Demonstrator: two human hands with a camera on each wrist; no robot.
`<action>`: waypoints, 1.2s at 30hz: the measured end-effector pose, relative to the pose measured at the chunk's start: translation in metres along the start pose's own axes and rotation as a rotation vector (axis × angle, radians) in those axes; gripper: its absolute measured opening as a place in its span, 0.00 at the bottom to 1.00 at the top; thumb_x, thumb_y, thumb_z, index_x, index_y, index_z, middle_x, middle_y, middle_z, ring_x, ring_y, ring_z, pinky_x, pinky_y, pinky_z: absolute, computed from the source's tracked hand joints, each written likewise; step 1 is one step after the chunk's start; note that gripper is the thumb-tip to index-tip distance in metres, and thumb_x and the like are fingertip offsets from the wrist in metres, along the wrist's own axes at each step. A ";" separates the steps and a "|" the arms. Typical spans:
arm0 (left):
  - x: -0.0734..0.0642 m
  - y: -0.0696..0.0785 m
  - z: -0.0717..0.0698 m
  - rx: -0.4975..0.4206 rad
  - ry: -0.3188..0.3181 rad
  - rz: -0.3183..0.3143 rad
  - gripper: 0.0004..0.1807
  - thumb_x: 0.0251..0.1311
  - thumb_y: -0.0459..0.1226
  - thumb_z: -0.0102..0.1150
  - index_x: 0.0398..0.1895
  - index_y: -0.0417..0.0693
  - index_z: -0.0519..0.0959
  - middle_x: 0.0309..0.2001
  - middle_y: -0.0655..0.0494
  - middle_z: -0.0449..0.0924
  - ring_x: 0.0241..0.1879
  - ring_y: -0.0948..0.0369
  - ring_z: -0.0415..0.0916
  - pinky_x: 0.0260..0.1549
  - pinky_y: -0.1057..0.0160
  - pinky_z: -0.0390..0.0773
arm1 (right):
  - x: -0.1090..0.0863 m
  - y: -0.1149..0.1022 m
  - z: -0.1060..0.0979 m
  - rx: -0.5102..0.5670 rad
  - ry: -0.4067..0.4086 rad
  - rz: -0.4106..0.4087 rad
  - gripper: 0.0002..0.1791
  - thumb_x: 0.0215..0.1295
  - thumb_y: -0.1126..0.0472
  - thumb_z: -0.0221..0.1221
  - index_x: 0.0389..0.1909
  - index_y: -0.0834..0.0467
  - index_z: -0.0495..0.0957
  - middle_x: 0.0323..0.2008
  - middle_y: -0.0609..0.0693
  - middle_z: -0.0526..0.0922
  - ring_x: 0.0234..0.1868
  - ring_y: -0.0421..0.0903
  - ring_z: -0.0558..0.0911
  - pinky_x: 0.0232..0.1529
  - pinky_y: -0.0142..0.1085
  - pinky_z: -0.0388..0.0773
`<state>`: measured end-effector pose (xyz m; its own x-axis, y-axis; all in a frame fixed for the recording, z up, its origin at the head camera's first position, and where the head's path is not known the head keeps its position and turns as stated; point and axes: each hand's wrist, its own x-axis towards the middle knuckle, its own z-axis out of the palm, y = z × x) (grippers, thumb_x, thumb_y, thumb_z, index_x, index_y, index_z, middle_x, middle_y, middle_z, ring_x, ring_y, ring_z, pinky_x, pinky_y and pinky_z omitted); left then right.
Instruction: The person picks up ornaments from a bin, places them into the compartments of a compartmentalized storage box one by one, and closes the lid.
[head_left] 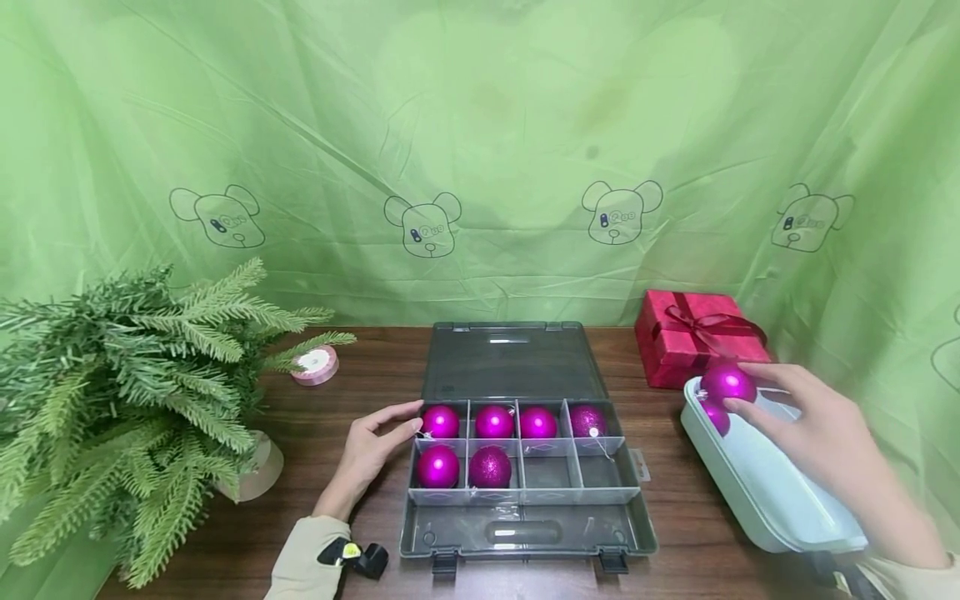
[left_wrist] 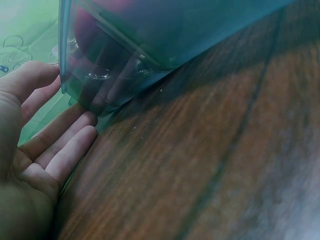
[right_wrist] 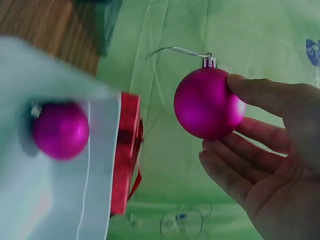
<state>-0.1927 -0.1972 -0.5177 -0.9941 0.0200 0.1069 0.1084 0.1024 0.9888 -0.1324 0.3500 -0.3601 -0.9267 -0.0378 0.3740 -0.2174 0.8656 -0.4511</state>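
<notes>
My right hand (head_left: 817, 417) holds a matte magenta Christmas bauble (right_wrist: 209, 103) between thumb and fingers, above the far end of a pale blue bin (head_left: 720, 483). A silver cap and string show on it in the right wrist view. Another magenta bauble (right_wrist: 61, 131) lies inside the bin. My left hand (head_left: 369, 450) touches the left side of a grey clear divided case (head_left: 528, 527), its fingers fairly straight in the left wrist view. Magenta baubles sit in all the back-row compartments, the rightmost a glittery bauble (head_left: 588, 421). The front row has baubles in its two left compartments.
The case's lid (head_left: 513, 362) lies open toward the back. A red gift box (head_left: 660, 350) with a ribbon stands behind the bin. At the left are an artificial fir tree (head_left: 150, 400) and a pink ribbon roll (head_left: 315, 367). A green curtain (head_left: 510, 125) hangs behind.
</notes>
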 end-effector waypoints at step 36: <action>-0.001 0.000 0.002 -0.014 0.005 0.012 0.18 0.63 0.35 0.77 0.57 0.44 0.89 0.55 0.50 0.88 0.58 0.61 0.82 0.55 0.68 0.81 | -0.003 -0.100 0.110 0.214 -0.158 -0.351 0.25 0.59 0.59 0.79 0.56 0.54 0.85 0.51 0.42 0.87 0.47 0.45 0.87 0.47 0.47 0.87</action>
<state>-0.1921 -0.1953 -0.5181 -0.9927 0.0159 0.1196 0.1205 0.0887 0.9887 -0.1418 0.2085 -0.4053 -0.8171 -0.4019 0.4134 -0.5709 0.6640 -0.4829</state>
